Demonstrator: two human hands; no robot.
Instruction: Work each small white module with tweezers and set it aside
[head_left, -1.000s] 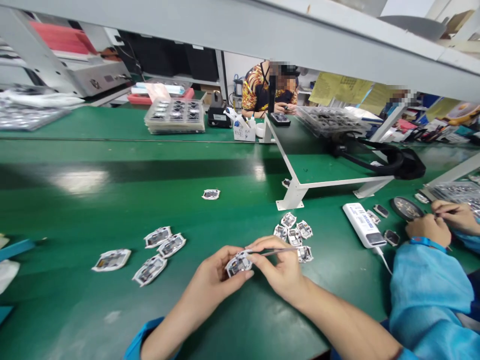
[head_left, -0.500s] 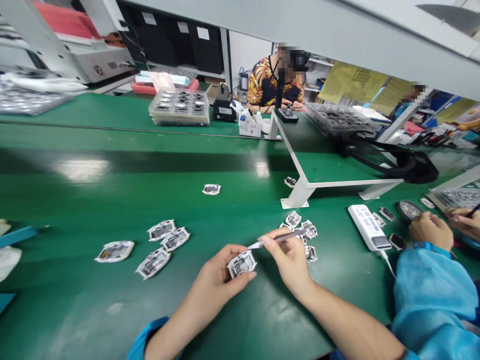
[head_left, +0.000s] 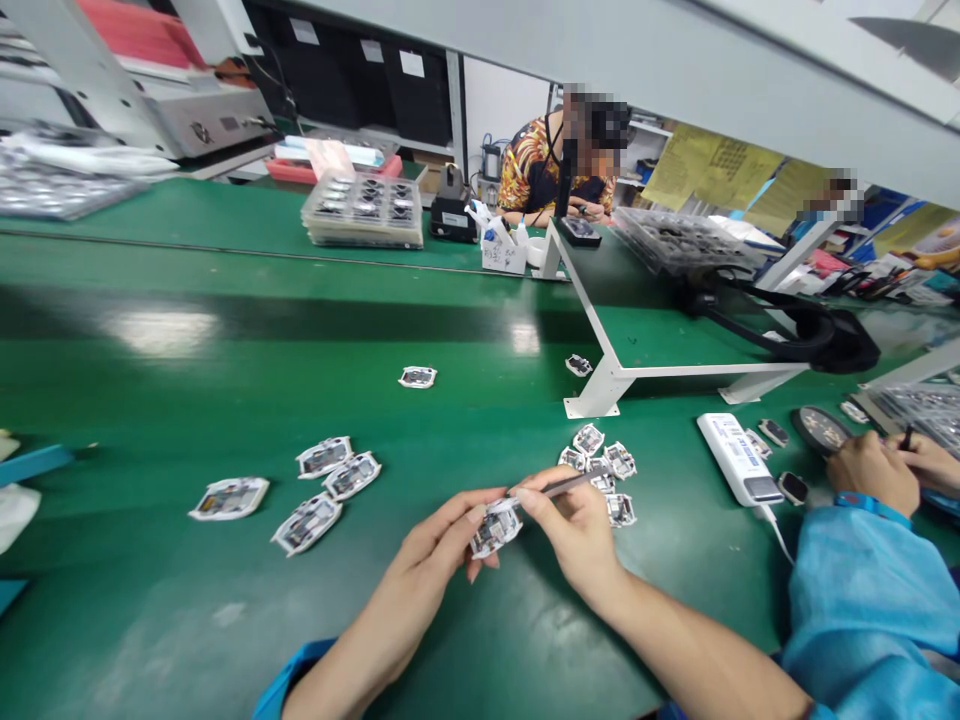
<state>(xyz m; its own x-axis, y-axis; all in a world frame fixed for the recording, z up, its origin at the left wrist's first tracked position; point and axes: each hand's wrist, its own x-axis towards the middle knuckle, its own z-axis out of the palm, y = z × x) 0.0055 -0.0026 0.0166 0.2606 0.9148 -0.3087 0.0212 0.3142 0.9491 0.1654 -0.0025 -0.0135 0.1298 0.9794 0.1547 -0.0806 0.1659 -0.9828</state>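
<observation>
My left hand (head_left: 424, 570) pinches a small electronic module in white backing film (head_left: 496, 527) at its fingertips, low in the middle of the view. My right hand (head_left: 574, 530) is shut on metal tweezers (head_left: 561, 486), whose tip sits at the module's upper edge. Just beyond my hands lies a loose pile of similar modules (head_left: 596, 470). Several more lie apart to the left on the green mat (head_left: 150, 400), including one (head_left: 306, 523) nearest my left hand.
A co-worker's hands (head_left: 874, 472) and blue sleeve (head_left: 862, 590) work at the right, beside a white power bank (head_left: 739, 458) and a round dark dish (head_left: 820, 430). A white steel stand (head_left: 611, 375) rises ahead. Stacked trays of parts (head_left: 364, 210) stand far back.
The module has shifted slightly right and turned in my left fingertips. The tweezers tip has come down from above it to its edge.
</observation>
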